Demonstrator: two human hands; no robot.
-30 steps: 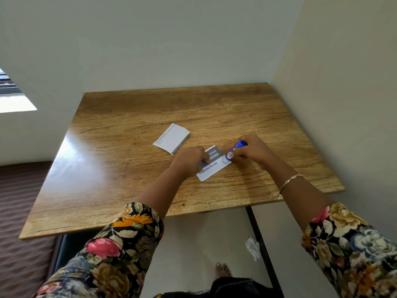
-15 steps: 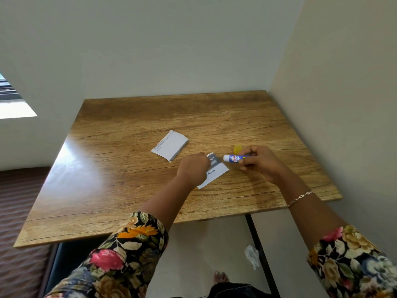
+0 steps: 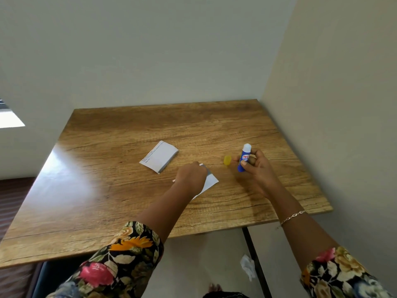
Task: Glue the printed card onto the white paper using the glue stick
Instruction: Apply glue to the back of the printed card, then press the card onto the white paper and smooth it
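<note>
**Seemingly midway — stick uncapped, card and paper not yet joined**

The glue stick (image 3: 244, 158) is ready for use: its yellow cap (image 3: 227, 160) lies on the table (image 3: 107, 190) just beside it, and the white glue tip shows at the top. The right hand (image 3: 256, 168) grips the blue barrel, fingers and thumb wrapped round it. It holds the stick upright toward the table's right edge, apart from the card and touching no sheet.

The card (image 3: 211, 181) lies flat near the middle of the table, a little toward the near edge, with a grey band and a white part showing. The left hand (image 3: 190, 177) rests on top of it and covers most of it. Its fingers are hidden behind the back of the hand, so whether they press flat or pinch an edge cannot be told.

The paper (image 3: 160, 157) lies just beyond the card toward the far edge, near it but not touching — so the joining step is not done. Whether any glue is on the card cannot be seen, since no sheen or smear shows on the visible part.

What is left, by this judgement, is to confirm or finish the glue coat, bring card and paper together, and press them down. Capping the stick would follow.
</note>
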